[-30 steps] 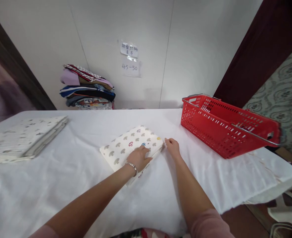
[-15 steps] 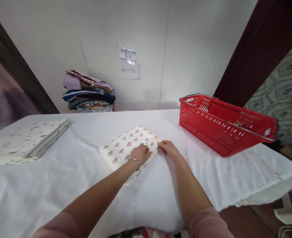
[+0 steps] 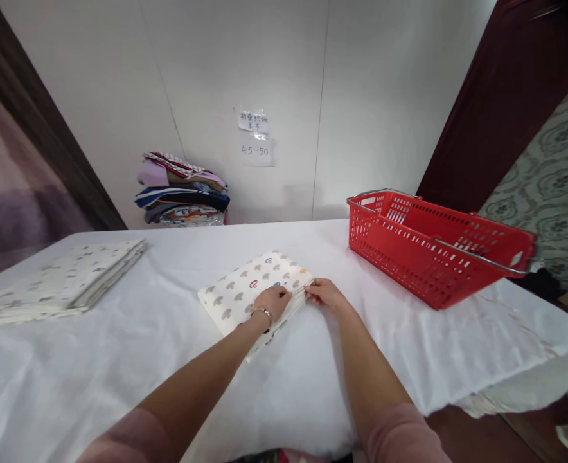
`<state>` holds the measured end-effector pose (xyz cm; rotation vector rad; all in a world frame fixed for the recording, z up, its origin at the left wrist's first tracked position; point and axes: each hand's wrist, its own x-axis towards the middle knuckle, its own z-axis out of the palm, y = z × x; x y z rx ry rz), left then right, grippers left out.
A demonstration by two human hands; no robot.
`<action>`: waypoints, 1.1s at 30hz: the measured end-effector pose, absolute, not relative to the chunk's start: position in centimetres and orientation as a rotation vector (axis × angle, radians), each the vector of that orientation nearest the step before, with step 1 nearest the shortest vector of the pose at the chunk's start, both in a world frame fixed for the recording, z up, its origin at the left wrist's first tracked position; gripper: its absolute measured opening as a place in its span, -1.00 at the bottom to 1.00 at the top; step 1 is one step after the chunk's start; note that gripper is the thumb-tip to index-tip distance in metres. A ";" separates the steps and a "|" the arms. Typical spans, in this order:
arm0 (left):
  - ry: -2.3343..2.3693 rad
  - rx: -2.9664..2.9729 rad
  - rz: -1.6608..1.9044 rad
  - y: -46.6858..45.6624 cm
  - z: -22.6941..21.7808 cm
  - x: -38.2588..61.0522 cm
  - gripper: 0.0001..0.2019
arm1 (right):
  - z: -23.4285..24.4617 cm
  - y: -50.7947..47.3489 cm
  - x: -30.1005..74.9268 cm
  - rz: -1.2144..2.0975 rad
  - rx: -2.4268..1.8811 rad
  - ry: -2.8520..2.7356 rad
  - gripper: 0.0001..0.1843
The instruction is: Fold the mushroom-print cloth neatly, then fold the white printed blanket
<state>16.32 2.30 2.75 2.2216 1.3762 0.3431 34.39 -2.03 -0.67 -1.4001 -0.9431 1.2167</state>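
Handling a folded mushroom-print cloth (image 3: 238,296) with both bare hands, head view. Cloth lies flat, near the middle of a table under a white tablecloth (image 3: 168,379), set at a slant, one corner toward the right hand (image 3: 327,293). Print: grey-beige mushrooms, a few outlined in red, blue and yellow. Several layers show along its near right edge.

Right hand: fingers drawn together, thumb and fingertips pinching the layered right corner. Left hand (image 3: 270,302): palm down on the cloth close to that same edge, fingers bent and partly closed; cannot tell whether the fingertips grip a layer or only press on it. Silvery bracelet (image 3: 263,312) on the left wrist. Both sleeves pink, ending near the elbows.

Left end of table: second folded cloth (image 3: 47,276), pale with small dark motifs, thicker, well apart from the first. Right side: red basket (image 3: 399,257), perforated sides, metal handles lowered, standing at a slant on the tablecloth.

Beyond the far table edge: stack of folded fabrics (image 3: 182,196), mixed colours, against a pale wall (image 3: 375,96). On the wall, two paper notes (image 3: 255,151), one above the other, lower one reading "45-50".
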 end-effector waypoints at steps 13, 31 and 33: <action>1.291 2.438 0.366 1.5 2.4 16.1 -0.74 | -0.3 -2.1 34.5 1.287 -1.379 -0.893 -0.84; 1.066 2.891 0.102 -1.8 3.7 14.3 -0.78 | -1.7 -1.0 33.5 0.994 -1.606 -0.838 -0.86; 1.032 2.878 0.133 -1.8 3.9 13.1 -0.80 | -1.8 -1.1 33.6 0.959 -1.641 -0.873 -0.86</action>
